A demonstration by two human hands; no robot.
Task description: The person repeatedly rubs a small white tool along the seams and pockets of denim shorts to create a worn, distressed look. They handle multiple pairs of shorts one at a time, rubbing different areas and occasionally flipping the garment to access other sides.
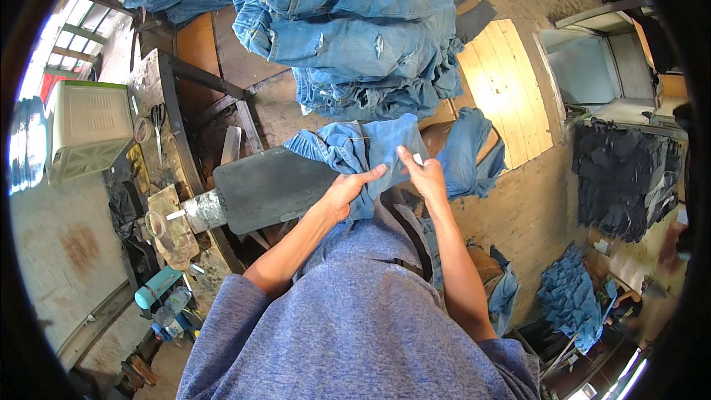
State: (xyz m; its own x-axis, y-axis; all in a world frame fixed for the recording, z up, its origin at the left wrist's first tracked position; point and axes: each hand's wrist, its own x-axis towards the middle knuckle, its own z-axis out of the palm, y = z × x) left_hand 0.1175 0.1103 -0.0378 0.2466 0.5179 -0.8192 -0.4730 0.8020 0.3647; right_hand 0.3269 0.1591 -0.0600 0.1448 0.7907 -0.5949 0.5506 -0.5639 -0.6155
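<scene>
A light-blue denim garment lies in front of me, partly over the right end of a dark flat board. Its gathered, elastic-looking edge shows at the left. My left hand is closed on the near edge of the denim, thumb on top and fingers hidden beneath. A small white piece, perhaps chalk, sticks out of my right hand, whose fingers are bent against the cloth. Whether those fingers also pinch the denim is hard to see. More denim hangs just right of that hand.
Beyond my hands rises a tall pile of ripped jeans. Scissors and tape rolls lie on a worn wooden bench at left, near a turquoise flask. Dark cloth and a denim heap are at right.
</scene>
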